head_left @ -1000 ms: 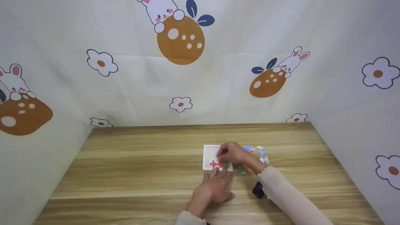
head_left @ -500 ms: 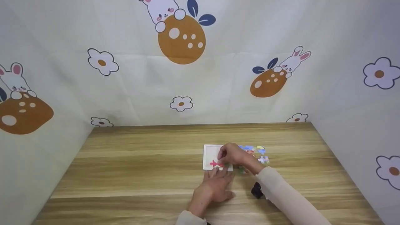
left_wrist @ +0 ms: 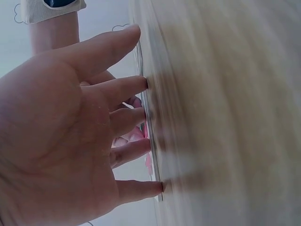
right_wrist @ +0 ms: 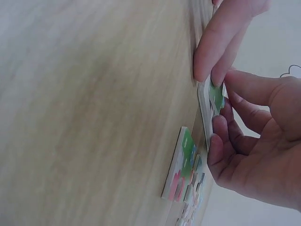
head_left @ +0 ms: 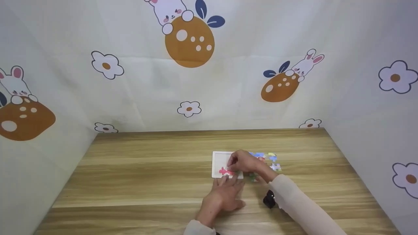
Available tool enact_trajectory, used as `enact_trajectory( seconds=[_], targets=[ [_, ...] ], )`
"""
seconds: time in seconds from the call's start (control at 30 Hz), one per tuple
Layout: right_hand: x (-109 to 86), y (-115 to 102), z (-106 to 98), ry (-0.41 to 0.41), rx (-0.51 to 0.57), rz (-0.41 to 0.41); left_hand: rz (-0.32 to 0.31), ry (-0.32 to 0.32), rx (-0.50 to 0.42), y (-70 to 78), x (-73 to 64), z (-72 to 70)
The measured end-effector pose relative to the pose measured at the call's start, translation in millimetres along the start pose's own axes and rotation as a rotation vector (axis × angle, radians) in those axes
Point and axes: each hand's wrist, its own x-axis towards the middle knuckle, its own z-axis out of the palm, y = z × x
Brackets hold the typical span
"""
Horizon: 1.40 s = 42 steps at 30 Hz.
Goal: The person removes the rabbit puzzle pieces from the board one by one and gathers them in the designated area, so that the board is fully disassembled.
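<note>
A white square puzzle tray (head_left: 214, 163) lies on the wooden table, with pink puzzle pieces (head_left: 223, 171) along its near side. My left hand (head_left: 223, 196) has its fingers spread fairly straight, their tips touching the tray's near edge; the left wrist view shows the palm (left_wrist: 61, 136). Over the tray's right part, my right hand (head_left: 245, 162) is bent with thumb and fingers together. In the right wrist view it pinches a green puzzle piece (right_wrist: 216, 97) at the tray. The fingers partly hide that piece, and the hand covers much of the tray in the head view.
Several loose puzzle pieces (head_left: 273, 157) lie right of the tray; a green and pink piece (right_wrist: 184, 153) is nearest in the right wrist view. A small black object (head_left: 269, 199) shows beside the right sleeve (head_left: 300, 202). A patterned curtain (head_left: 147, 81) stands behind the table.
My right hand shifts only very slightly at the tray's right part, its fingers a little lower. The left hand keeps its place on the tray's edge.
</note>
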Motion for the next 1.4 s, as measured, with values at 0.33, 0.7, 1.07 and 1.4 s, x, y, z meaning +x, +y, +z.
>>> enact_trajectory(
  seconds=[0.33,0.7,1.07,1.4],
  targets=[
    [0.0,-4.1,-4.2,-0.011,0.081,0.062,0.001,-0.007,-0.012,0.1,0.8,-0.5],
    [-17.0,1.2,-30.8,0.023,0.133,0.034,-0.007,-0.002,-0.056,-0.7,0.8,0.9],
    [-48.9,21.7,-60.2,0.067,0.138,0.057,-0.015,-0.007,-0.035,-0.9,0.3,0.8],
    [-77.7,43.2,-75.9,0.031,0.149,0.057,-0.018,-0.021,-0.036,0.6,0.8,0.1]
  ],
)
